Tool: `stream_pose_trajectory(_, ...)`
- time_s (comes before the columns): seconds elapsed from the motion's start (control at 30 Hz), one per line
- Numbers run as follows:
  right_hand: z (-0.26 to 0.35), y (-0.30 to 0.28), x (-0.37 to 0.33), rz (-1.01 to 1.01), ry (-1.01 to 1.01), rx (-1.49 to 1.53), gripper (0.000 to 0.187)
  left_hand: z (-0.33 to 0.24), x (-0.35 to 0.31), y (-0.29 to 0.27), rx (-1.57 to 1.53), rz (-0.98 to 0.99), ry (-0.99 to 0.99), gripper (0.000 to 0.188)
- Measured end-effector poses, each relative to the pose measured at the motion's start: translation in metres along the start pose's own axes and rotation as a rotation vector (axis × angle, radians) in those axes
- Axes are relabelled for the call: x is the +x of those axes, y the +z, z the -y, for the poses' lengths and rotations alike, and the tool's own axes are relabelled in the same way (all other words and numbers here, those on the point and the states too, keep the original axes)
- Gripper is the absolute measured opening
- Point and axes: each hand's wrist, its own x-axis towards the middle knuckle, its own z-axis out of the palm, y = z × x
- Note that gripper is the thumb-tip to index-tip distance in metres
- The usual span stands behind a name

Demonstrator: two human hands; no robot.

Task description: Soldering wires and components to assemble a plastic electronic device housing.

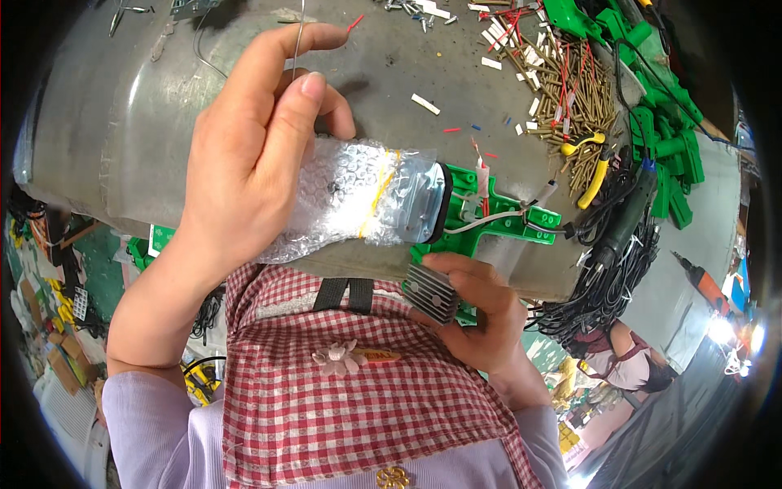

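Note:
My left hand [252, 147] is raised over the table's near part, thumb and forefinger pinched on a thin silvery wire [300, 37] that runs upward. Below it lies a bubble-wrapped bundle [338, 196] with a yellow band. From the bundle's right end sticks a green plastic housing [489, 200] with a black rim, and white and grey leads come out of it. Close to the table edge, my right hand [485, 314] grips a grey finned heat sink [432, 293] between thumb and fingers, just below the housing. Part of the housing is hidden behind the heat sink.
Brass-coloured pins [566, 114] lie heaped at the back right beside green plastic housings [668, 147]. A black-handled tool [623, 220], yellow-handled pliers [596, 179] and coiled black cables [603, 285] crowd the right edge. Another person [627, 359] is at the lower right.

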Motion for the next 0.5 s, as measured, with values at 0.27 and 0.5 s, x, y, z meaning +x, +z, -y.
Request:
stream_pose_trajectory(0.27,0.005,-0.001,0.001,-0.03,0.053,-0.019,0.06,0.002,-0.003,-0.001,0.01,-0.006,0.019,0.035)
stream_pose_trajectory(0.5,0.003,-0.015,0.019,0.037,-0.023,-0.191,0.063,-0.002,0.003,-0.001,0.104,-0.018,0.107,0.035)
